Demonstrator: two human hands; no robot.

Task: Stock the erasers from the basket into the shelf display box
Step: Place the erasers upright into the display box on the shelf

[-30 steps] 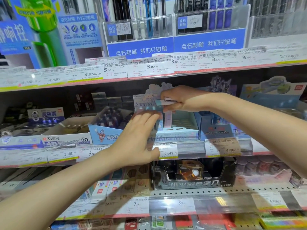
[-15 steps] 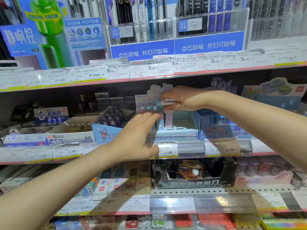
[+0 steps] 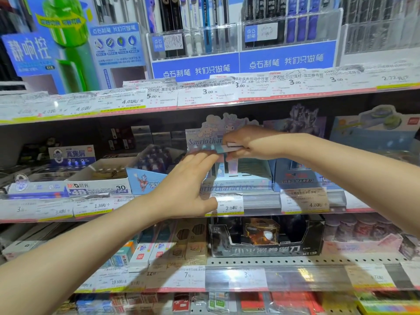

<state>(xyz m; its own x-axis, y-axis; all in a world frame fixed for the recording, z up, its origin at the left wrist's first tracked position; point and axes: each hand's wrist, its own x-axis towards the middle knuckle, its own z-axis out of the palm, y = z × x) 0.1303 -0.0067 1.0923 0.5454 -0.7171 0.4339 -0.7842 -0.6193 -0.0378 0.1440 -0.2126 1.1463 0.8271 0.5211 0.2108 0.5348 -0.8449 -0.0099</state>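
A pastel Sanrio display box (image 3: 236,186) stands on the middle shelf, its cartoon header card (image 3: 204,138) rising at the back. My right hand (image 3: 246,143) is closed on a few flat pastel erasers (image 3: 229,147), held just above the box in front of the header. My left hand (image 3: 186,189) reaches up from below with fingers together, its fingertips touching the left end of those erasers; it covers the box's front left corner. The basket is out of view.
A white 4B eraser box (image 3: 100,184) and a blue Ultraman box (image 3: 145,180) sit to the left, a dark blue box (image 3: 297,178) to the right. Price-tag rails (image 3: 234,206) front each shelf. Pens hang above; a black sharpener box (image 3: 266,239) sits below.
Both hands hold almost the same pose above the display box. The camera has shifted slightly, and my left fingertips have crept a little closer under the erasers.
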